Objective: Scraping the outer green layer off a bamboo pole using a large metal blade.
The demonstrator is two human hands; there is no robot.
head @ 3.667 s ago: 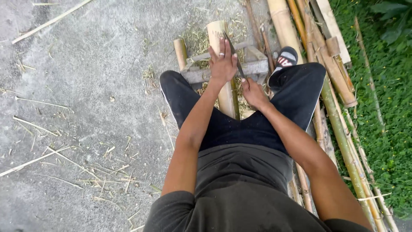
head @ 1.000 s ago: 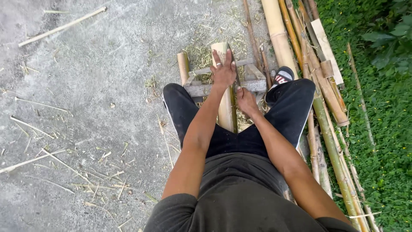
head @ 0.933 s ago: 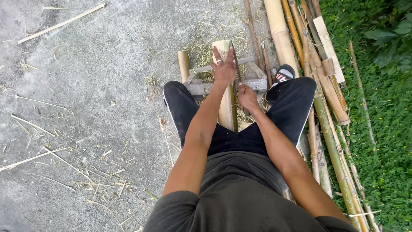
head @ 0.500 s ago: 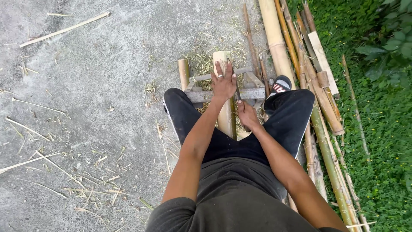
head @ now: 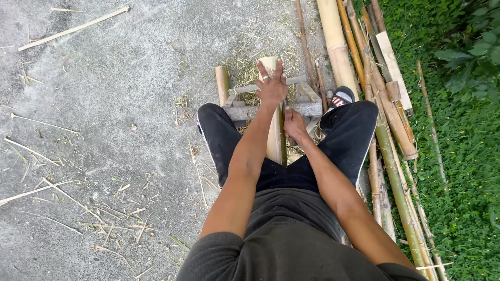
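Two hands on bambu pole (head: 274, 140), laid near-to-far betw. legs over wooden rest (head: 271, 110). Left hand (head: 271, 86): fingers spread, pressing far end. Right hand (head: 294, 125): closed, contents not visible. Step: prob. splitting. Next: steady pole, align w/ split.
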